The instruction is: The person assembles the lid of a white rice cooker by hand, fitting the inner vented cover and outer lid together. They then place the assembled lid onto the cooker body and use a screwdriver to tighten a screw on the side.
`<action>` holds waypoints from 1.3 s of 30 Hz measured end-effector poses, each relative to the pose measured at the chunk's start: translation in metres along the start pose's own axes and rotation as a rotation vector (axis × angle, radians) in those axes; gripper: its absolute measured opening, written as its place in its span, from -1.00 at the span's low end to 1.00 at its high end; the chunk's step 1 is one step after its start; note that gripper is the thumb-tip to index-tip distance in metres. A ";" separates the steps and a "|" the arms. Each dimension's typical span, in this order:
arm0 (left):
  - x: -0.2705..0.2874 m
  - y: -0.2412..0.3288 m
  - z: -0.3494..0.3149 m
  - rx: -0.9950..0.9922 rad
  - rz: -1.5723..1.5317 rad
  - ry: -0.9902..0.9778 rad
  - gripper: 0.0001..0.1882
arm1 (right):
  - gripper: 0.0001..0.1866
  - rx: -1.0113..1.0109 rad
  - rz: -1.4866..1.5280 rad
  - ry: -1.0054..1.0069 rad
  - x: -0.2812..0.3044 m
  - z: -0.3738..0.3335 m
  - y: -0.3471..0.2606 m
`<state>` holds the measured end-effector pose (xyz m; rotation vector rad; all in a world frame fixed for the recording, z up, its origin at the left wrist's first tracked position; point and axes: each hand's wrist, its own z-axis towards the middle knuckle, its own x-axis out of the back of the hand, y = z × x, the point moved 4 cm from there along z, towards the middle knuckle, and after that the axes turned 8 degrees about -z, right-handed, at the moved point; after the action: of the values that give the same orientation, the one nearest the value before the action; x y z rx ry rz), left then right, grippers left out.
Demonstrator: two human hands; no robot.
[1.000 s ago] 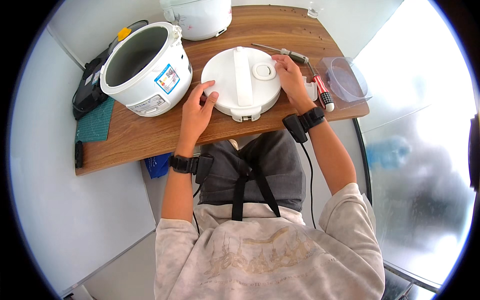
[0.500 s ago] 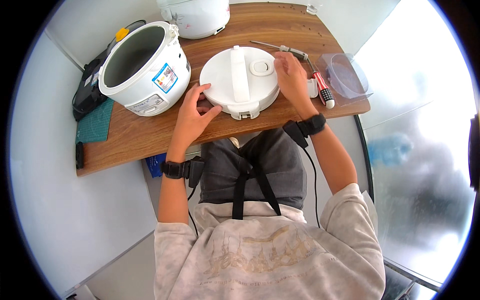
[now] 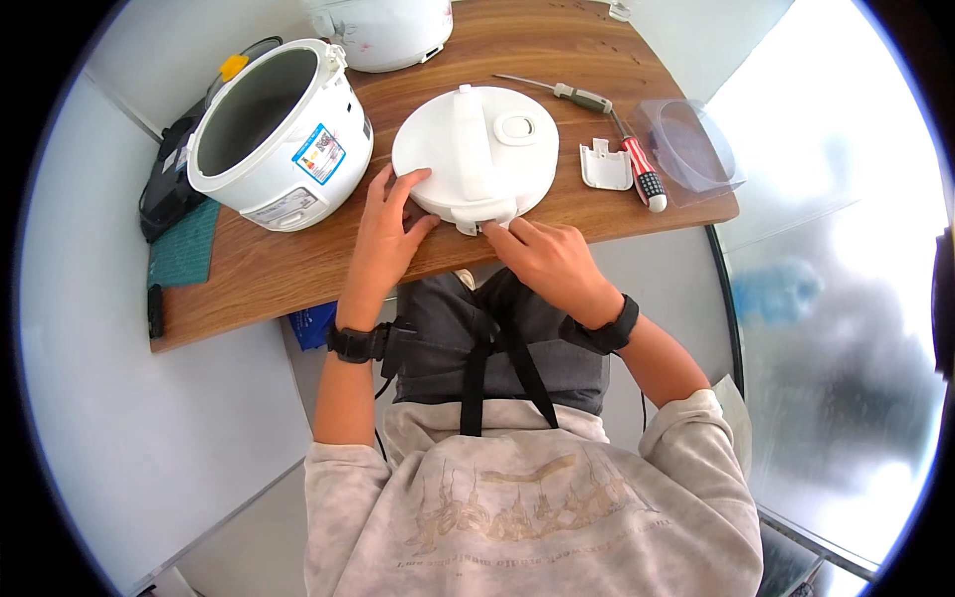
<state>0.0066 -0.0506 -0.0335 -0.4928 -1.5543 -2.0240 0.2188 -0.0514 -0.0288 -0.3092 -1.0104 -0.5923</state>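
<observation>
A round white rice cooker lid (image 3: 428,129) lies on the wooden table, with a raised handle strip across it and a small opening mechanism at its near edge. My left hand (image 3: 386,234) holds the lid's near-left rim, its index finger on top and its thumb low against the side. At the near edge, my right hand (image 3: 552,261) is closed, its fingertips pressed at the mechanism. Whatever small part they may pinch is hidden. A small white plastic cover (image 3: 606,167) rests on the table to the right of the lid.
The open white cooker body (image 3: 343,184) stands left of the lid, another white cooker (image 3: 388,35) behind. To the right are a grey-handled screwdriver (image 3: 585,99), a red-and-black-handled screwdriver (image 3: 647,174) and a clear plastic box (image 3: 686,149). A green mat (image 3: 184,249) lies far left.
My right hand has moved from the lid's right side to its near edge, uncovering the small white cover. My left hand stays at the lid's left rim.
</observation>
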 end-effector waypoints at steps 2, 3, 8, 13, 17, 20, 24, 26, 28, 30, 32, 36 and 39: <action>0.000 0.000 0.000 0.013 -0.011 0.005 -0.40 | -0.75 0.003 -0.056 -0.019 -0.002 0.003 -0.002; 0.000 0.002 0.000 0.023 -0.021 0.007 -0.40 | -0.77 0.006 -0.072 -0.025 -0.002 0.006 -0.003; 0.000 -0.002 0.000 -0.001 -0.011 0.031 -0.40 | -0.75 -0.015 -0.047 -0.063 -0.004 0.013 -0.004; 0.001 -0.002 0.000 -0.005 -0.075 0.087 -0.40 | -0.76 -0.041 -0.033 -0.018 -0.010 0.011 -0.001; 0.000 -0.002 0.000 -0.038 -0.056 0.070 -0.40 | -0.77 -0.014 -0.050 0.044 -0.008 0.012 -0.003; 0.000 0.000 -0.001 -0.031 -0.038 0.063 -0.41 | -0.75 -0.009 -0.066 0.062 -0.007 0.012 -0.004; -0.001 -0.001 -0.001 -0.034 -0.015 0.065 -0.43 | -0.76 -0.038 -0.082 0.104 -0.008 0.009 -0.003; -0.001 -0.002 0.000 -0.029 -0.011 0.066 -0.44 | -0.80 -0.033 -0.081 0.112 -0.007 0.008 -0.004; -0.001 -0.004 0.001 -0.024 -0.017 0.064 -0.45 | -0.87 -0.005 -0.086 0.068 -0.006 0.008 -0.004; -0.002 -0.006 0.001 -0.038 -0.024 0.073 -0.46 | -0.88 -0.006 -0.065 0.073 -0.009 0.008 -0.005; -0.002 -0.007 0.002 -0.032 -0.041 0.079 -0.48 | -0.89 -0.011 -0.055 0.077 -0.010 0.008 -0.005; -0.002 -0.011 0.003 -0.009 -0.087 0.094 -0.52 | -0.90 -0.047 -0.030 0.110 -0.006 0.009 -0.005; -0.002 -0.014 0.003 -0.025 -0.094 0.112 -0.55 | -0.88 -0.158 0.047 0.202 0.002 0.007 0.007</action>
<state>-0.0002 -0.0442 -0.0443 -0.3154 -1.5121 -2.1059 0.2188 -0.0427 -0.0236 -0.4034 -0.7617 -0.6489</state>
